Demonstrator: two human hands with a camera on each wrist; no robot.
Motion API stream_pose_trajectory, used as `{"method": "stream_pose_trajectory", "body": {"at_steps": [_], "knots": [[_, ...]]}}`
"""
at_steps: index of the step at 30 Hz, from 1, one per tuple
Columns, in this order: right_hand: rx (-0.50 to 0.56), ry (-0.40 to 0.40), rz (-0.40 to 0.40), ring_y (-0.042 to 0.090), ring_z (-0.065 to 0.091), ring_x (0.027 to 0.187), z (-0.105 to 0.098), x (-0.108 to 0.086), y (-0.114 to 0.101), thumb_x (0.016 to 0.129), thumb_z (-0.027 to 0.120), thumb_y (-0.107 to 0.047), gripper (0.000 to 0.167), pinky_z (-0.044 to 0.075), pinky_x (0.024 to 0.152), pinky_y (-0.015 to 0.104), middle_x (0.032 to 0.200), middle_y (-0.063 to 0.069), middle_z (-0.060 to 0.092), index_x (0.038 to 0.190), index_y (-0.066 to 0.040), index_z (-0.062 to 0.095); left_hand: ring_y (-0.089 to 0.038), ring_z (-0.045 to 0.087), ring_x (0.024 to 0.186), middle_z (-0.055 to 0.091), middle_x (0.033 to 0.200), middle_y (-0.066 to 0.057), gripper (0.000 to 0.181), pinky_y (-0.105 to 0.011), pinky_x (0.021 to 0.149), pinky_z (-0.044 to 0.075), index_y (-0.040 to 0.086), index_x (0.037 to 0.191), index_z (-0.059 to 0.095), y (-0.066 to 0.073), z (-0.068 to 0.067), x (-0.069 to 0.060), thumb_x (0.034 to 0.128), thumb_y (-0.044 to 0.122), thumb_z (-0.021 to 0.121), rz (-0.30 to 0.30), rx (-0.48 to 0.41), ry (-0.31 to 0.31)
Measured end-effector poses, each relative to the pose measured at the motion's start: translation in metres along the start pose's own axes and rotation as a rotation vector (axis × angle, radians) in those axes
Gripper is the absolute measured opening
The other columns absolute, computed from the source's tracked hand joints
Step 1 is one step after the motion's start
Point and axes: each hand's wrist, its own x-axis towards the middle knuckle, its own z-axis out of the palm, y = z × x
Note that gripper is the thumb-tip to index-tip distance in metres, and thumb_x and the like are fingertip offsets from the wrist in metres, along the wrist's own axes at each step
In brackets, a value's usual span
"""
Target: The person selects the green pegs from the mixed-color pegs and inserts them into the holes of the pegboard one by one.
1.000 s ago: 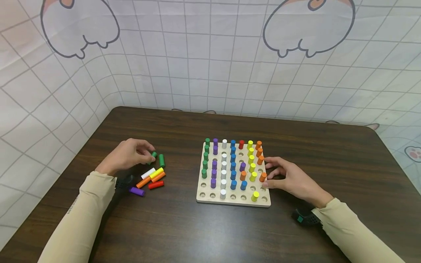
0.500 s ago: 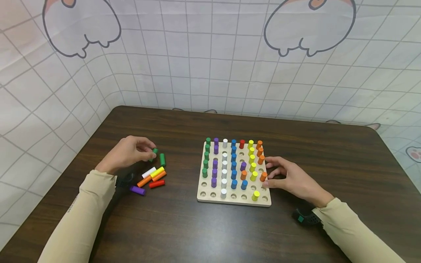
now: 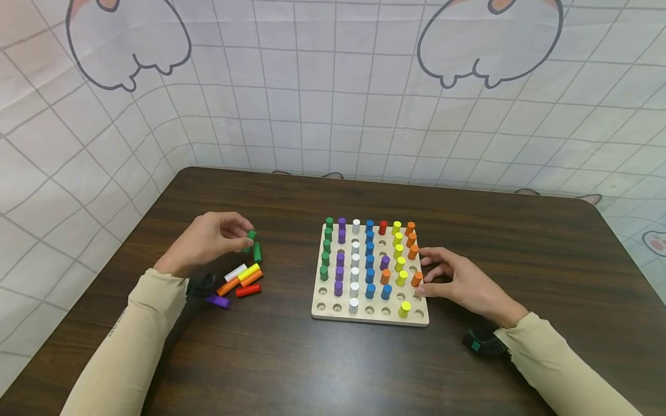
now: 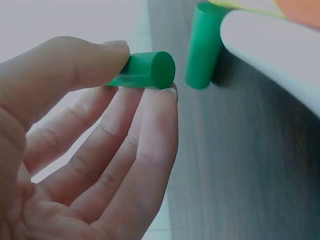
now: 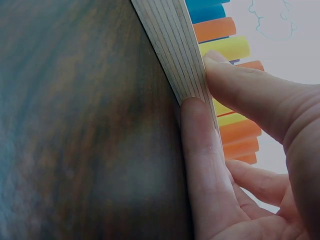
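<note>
My left hand (image 3: 210, 241) pinches a green peg (image 4: 150, 71) between thumb and fingertips, held just above the table. Close beside it a second green peg (image 3: 258, 252) lies on the wood. My right hand (image 3: 460, 283) holds the right edge of a square wooden pegboard (image 3: 377, 320); in the right wrist view the thumb is on its top face and a finger (image 5: 202, 135) lies along its layered side. Coloured pegs stand upright in columns on the board, with several bare holes, mostly toward the front.
Loose pegs lie below my left hand: a white one (image 3: 236, 272), a yellow one (image 3: 248, 271), two orange, a red one (image 3: 248, 290) and a purple one (image 3: 218, 301). The dark table (image 3: 291, 358) ends at a white grid-patterned cloth (image 3: 333, 115) behind.
My left hand has lifted the green peg slightly and carried it to the right and away from me, to beside the other green peg. The right hand stays at the board's edge.
</note>
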Motion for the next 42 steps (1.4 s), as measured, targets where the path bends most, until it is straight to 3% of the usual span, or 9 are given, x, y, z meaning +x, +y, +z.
{"method": "stream_pose_trajectory", "body": {"at_steps": [13,23,28,34,42], "knots": [[0.016,-0.002,-0.003,0.018,0.066,0.107,0.0,-0.002,0.001,0.087,0.083,-0.039,0.085,0.052,0.086,0.023,0.139,0.013,0.06,0.154,-0.008,0.041,-0.017,0.073,0.095,0.076,0.102,-0.001,0.019,-0.034,0.088,0.057,0.021,0.111,0.071,0.021,0.005,-0.003,0.0938,0.026,0.076,0.04,-0.051,0.025],[0.008,0.007,0.003,0.018,0.067,0.106,0.003,0.001,0.005,0.085,0.085,-0.041,0.087,0.053,0.087,0.023,0.138,0.011,0.061,0.154,-0.009,0.042,-0.013,0.072,0.091,0.075,0.102,0.0,0.02,-0.021,0.082,0.058,0.019,0.111,0.071,0.039,0.014,-0.003,0.0927,0.022,0.078,0.149,-0.063,0.068],[0.008,0.008,0.004,0.018,0.066,0.106,0.003,0.001,0.004,0.085,0.084,-0.041,0.086,0.053,0.088,0.025,0.138,0.012,0.061,0.154,-0.009,0.042,-0.011,0.072,0.094,0.074,0.103,0.001,0.02,-0.02,0.084,0.058,0.02,0.112,0.071,0.049,0.02,-0.004,0.0928,0.021,0.077,0.182,-0.108,0.08],[0.015,0.0,-0.004,0.016,0.067,0.106,0.002,0.001,0.002,0.086,0.084,-0.041,0.086,0.053,0.087,0.025,0.138,0.012,0.061,0.154,-0.009,0.042,-0.01,0.072,0.094,0.074,0.104,0.002,0.022,-0.021,0.086,0.06,0.021,0.112,0.069,0.057,0.029,-0.008,0.0925,0.018,0.078,0.223,-0.179,0.079],[0.028,-0.008,-0.008,0.017,0.066,0.107,0.002,0.001,0.002,0.086,0.084,-0.04,0.087,0.052,0.088,0.025,0.139,0.013,0.06,0.155,-0.008,0.041,-0.008,0.073,0.097,0.074,0.106,0.004,0.023,-0.022,0.089,0.06,0.022,0.113,0.069,0.063,0.044,-0.012,0.0921,0.02,0.079,0.264,-0.223,0.023]]}}
